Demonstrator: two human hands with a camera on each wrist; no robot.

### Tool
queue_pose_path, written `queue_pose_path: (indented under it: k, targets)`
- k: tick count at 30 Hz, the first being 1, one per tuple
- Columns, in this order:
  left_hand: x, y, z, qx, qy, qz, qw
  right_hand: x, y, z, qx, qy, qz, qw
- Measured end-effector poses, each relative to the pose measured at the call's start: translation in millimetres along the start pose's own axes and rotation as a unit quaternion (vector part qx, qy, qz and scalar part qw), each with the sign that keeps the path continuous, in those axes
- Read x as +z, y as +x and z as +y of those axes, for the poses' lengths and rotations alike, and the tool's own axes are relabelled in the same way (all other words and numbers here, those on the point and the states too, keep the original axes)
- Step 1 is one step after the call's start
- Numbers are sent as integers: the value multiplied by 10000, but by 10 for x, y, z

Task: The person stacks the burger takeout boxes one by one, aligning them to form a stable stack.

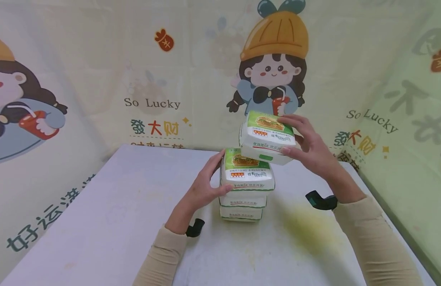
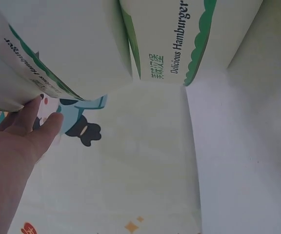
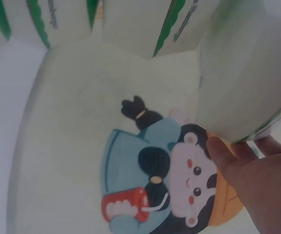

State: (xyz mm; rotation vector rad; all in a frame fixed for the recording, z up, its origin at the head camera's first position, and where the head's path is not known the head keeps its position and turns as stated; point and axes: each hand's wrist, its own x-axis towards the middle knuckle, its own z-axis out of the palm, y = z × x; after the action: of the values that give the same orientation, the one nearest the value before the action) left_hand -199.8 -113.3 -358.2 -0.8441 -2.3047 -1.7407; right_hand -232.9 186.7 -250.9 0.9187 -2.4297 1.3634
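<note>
In the head view, several white and green cardboard hamburger boxes are at the middle of the table. Three form a stack, its lowest box (image 1: 240, 214) on the tabletop. My left hand (image 1: 203, 184) holds the stack's top box (image 1: 249, 174) at its left side, thumb at the front corner. Above and slightly right, my right hand (image 1: 311, 151) grips another hamburger box (image 1: 265, 135), thumb at the front and fingers over the top right edge. This box is tilted and overlaps the top box in view; whether they touch I cannot tell. The right wrist view shows the raised box's plain side (image 3: 248, 73).
The white table (image 1: 163, 190) has a yellowish stain (image 1: 310, 228) to the right of the stack. A printed cloth (image 1: 202, 71) with cartoon figures and lettering hangs behind and along both sides. Black wrist straps (image 1: 322, 200) show by the sleeves.
</note>
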Motion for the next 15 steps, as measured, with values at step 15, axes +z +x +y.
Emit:
queue_pose_path:
  k: [15]
  targets:
    - [20, 16, 3, 111, -492, 5, 9987, 145, 19, -141, -165, -157, -735, 9970]
